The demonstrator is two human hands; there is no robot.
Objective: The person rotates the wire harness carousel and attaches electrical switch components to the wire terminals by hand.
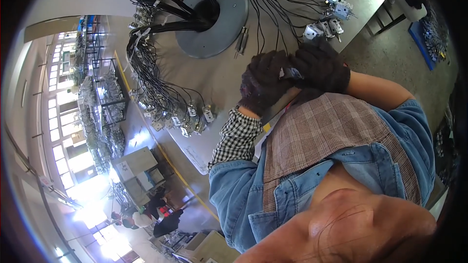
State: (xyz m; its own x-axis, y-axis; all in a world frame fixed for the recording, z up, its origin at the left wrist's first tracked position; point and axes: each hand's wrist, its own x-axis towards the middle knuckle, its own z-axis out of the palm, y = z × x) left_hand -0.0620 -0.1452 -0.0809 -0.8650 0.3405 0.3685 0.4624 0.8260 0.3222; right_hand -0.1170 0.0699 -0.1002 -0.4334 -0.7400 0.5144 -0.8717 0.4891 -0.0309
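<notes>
My left hand [265,82], in a dark knit glove with a checked sleeve cuff behind it, is closed at the table's near edge. Beside it, my right hand [321,65], gloved the same way, is closed too, and the two almost touch. Between their fingers shows a small shiny metal part [292,73]; the gloves cover most of it, so its exact kind is hidden. Thin black cables [278,12] run across the table toward my hands. Just beyond my right hand lie several silver metal box-shaped units [324,30] at the cable ends.
A round grey plate [231,29] on the table [214,75] carries thick black cable bundles. Left of it, more cables end in small metal units [185,119]. Two slim metal tools [241,42] lie near the plate. A blue tray [421,46] of parts sits at right.
</notes>
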